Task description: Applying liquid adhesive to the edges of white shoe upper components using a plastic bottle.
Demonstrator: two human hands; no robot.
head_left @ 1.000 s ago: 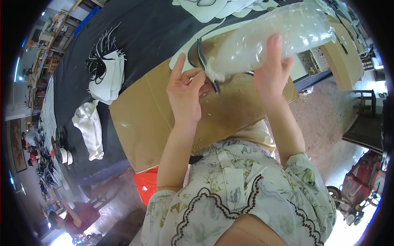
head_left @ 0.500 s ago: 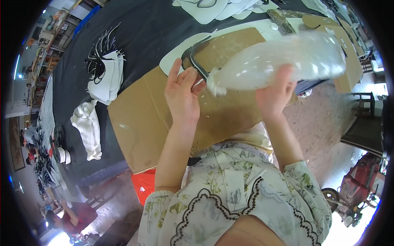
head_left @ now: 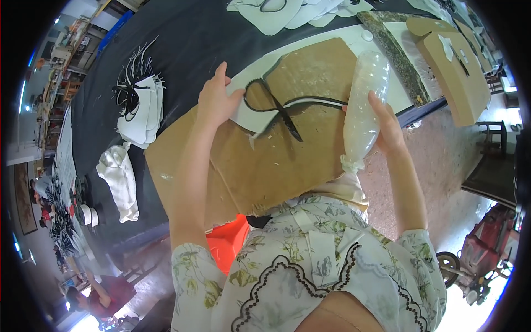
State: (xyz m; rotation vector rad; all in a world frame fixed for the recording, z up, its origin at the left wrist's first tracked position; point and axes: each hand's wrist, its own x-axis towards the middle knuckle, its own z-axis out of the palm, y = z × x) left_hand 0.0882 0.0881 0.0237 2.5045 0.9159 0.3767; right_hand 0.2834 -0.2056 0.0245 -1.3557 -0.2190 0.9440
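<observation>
My right hand [head_left: 389,130] is wrapped around a translucent plastic bottle [head_left: 365,97], held roughly upright with its wrapped, knotted-looking end pointing down toward me. The strip's end runs up to this hand; whether the fingers also pinch it is hidden. My left hand [head_left: 217,100] is open, fingers stretched, beside the looped part of a black-and-white strip [head_left: 314,101]. That strip crosses itself on a brown cardboard sheet [head_left: 298,166]. Beneath its loop lies a white curved flat piece [head_left: 250,117], close to my left thumb.
White flat pieces with black strips [head_left: 141,113] and a crumpled white cloth [head_left: 119,182] lie on the black tabletop at left. More white pieces [head_left: 276,16] sit at the far side. A stone-like slab [head_left: 392,52] and an open cardboard box [head_left: 456,74] are right. Another person [head_left: 97,299] is lower left.
The bottle has swung from lying sideways, its end at the strip, to upright at the right. My left hand has let go of the strip and moved left; the strip now lies across the cardboard.
</observation>
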